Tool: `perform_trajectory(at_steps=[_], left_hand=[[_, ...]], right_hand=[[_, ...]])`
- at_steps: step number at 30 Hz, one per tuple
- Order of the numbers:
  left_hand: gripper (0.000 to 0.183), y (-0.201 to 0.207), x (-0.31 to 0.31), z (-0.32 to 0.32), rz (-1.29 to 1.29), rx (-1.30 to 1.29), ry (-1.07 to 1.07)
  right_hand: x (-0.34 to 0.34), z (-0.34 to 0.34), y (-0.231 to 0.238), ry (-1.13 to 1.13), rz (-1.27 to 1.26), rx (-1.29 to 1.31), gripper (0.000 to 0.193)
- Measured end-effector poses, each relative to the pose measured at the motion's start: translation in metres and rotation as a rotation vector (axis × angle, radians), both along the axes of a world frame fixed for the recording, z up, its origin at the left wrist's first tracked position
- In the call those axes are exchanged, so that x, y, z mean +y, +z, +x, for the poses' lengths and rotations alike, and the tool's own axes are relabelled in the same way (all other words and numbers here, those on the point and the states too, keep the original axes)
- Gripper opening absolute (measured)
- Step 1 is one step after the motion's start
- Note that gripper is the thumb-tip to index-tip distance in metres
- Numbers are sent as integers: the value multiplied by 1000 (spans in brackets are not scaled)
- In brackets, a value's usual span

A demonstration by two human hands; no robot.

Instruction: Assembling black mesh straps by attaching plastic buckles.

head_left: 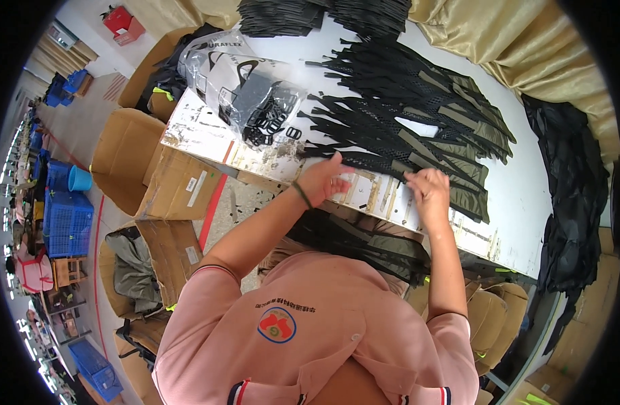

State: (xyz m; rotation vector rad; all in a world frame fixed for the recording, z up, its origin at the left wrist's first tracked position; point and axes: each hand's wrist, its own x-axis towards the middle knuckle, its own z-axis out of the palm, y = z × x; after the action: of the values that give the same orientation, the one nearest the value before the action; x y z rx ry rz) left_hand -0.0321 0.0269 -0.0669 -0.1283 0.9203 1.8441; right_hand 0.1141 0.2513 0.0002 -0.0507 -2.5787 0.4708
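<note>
Black mesh strap pieces with olive-green fabric ends (391, 101) lie overlapping in rows on the white table (526, 202), their narrow black webbing tails toward the left. At the near edge of these rows, my left hand (323, 181) has its fingers apart beside the tails of the closest strap piece (364, 160), holding nothing that I can see. My right hand (430, 194) is curled in, its fingertips pinched at the near edge of that same piece. To the left of the tails, a clear plastic bag (222, 67) spills black plastic buckles (269, 118) onto the table.
More dark strap pieces (350, 236) hang below the table edge, over my lap. Open cardboard boxes (178, 182) stand to the left, one holding grey-green fabric (134, 263). Stacks of black pieces (283, 17) sit at the far edge. Gold curtains (512, 34) and black material (566, 182) hang on the right.
</note>
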Motion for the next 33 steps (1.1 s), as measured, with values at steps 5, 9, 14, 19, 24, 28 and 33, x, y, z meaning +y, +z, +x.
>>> perform_trajectory(at_steps=[5,9,14,19,24,28,33], left_hand=[[19,-29,10,-21,1,143,159],[13,-21,2,-10,-36,362,166],[12,-15,-15,-2,-146,607,104],[13,2,-11,14,-220,794,113],[13,0,-18,-2,-294,996,143],[27,17,-43,-76,-879,1744,199],[28,7,-50,-106,-1029,1841,-232]], right_hand=[[12,41,-45,-31,-8,-79,22],[22,60,-55,-139,-126,-95,19],[10,47,-19,-142,-20,-199,11],[-64,-26,-5,119,-432,-72,41],[-86,-59,-45,243,-775,-284,25],[-79,-61,-63,230,-834,-333,16],[-80,-63,-66,249,-747,-357,14]])
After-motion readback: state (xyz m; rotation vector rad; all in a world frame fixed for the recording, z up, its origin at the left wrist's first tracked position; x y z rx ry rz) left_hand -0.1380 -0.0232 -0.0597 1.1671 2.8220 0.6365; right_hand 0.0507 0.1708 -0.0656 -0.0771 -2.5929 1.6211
